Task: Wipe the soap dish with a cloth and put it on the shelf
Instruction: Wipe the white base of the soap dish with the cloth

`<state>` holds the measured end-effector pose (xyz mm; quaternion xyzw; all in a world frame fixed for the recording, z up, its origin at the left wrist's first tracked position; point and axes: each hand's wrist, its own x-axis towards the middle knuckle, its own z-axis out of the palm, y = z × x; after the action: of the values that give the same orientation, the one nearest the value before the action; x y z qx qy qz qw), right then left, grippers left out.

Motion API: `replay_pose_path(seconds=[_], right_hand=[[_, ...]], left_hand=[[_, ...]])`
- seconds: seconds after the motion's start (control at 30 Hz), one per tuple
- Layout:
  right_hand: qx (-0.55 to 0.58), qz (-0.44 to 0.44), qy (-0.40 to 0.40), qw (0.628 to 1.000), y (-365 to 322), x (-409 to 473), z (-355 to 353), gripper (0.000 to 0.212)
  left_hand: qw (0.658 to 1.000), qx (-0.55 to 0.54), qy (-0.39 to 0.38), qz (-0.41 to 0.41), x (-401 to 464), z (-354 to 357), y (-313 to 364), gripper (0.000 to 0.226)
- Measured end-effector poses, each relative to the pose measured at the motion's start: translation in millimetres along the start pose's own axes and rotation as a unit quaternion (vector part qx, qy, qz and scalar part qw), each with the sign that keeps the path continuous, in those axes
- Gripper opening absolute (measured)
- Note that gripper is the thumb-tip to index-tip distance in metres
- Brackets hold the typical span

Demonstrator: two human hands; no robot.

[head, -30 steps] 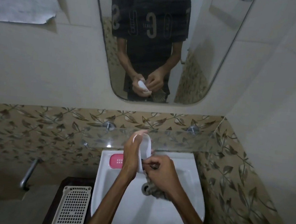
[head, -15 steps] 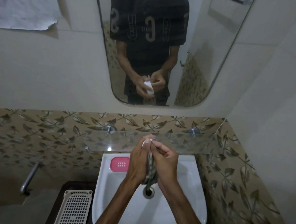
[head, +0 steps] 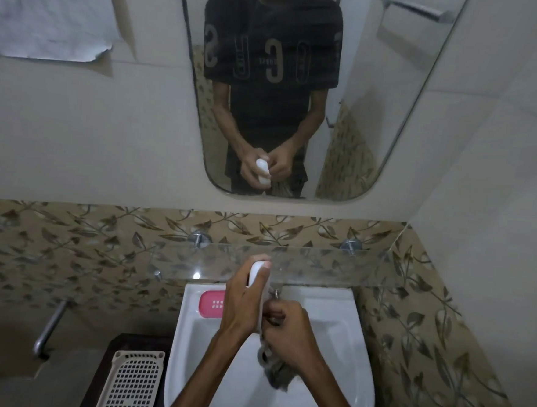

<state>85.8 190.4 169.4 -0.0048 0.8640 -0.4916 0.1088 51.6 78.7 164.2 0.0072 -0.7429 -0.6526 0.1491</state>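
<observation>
White oval soap dish (head: 257, 274) stands on edge over the basin; grey cloth (head: 276, 367) bunches at its five o'clock; glass shelf (head: 320, 265) at twelve.

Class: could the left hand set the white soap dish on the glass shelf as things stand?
Probably yes. The left hand holds the soap dish upright just before the glass shelf, whose nearby surface looks bare.

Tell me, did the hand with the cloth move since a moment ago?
Yes. The right hand with the cloth slid down the white soap dish, away from the glass shelf and toward the sink bowl.
</observation>
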Motion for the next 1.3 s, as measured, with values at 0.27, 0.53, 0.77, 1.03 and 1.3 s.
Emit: replay_pose_path(seconds=[0.27,0.53,0.77,1.03,1.3], right_hand=[[0.433,0.239,-0.057,0.867,-3,1,-8,0.031],[0.693,0.334,-0.059,0.636,-23,10,-30,0.046],[0.666,0.249,-0.116,0.694,-15,9,-35,0.056],[0.430,0.131,0.012,0.893,-15,5,-29,0.014],[0.039,-0.167,-0.001,0.985,-18,-8,-24,0.023]], left_hand=[[0.979,0.147,-0.078,0.121,-8,-4,-19,0.033],[0.954,0.205,-0.119,0.182,-20,-8,-27,0.046],[0.925,0.272,-0.179,0.196,-17,-23,-35,0.048],[0.978,-0.069,-0.065,-0.185,-9,8,11,0.074],[0.832,-0.352,-0.095,-0.418,25,-17,40,0.073]])
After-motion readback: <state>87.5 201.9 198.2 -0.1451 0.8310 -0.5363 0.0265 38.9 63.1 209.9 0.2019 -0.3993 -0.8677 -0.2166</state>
